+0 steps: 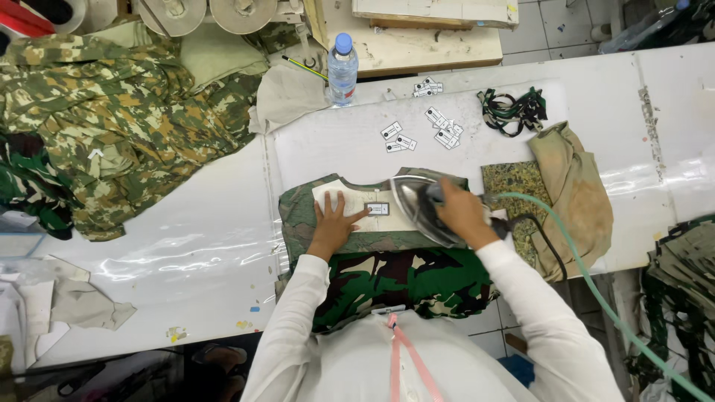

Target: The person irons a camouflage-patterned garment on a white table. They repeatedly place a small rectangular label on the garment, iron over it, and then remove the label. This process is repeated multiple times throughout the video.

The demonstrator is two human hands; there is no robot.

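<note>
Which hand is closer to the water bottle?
Left. The left hand lies flat on the camouflage garment, below the water bottle; the right hand grips the iron, farther right.

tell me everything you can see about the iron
The iron is a shiny, metal-looking steam iron with a pointed nose aimed left toward a small label. It sits on the pale panel of a camouflage garment on the white table. The right hand grips its dark handle, hiding most of it. A green hose and a dark cord trail off to its right.
</note>
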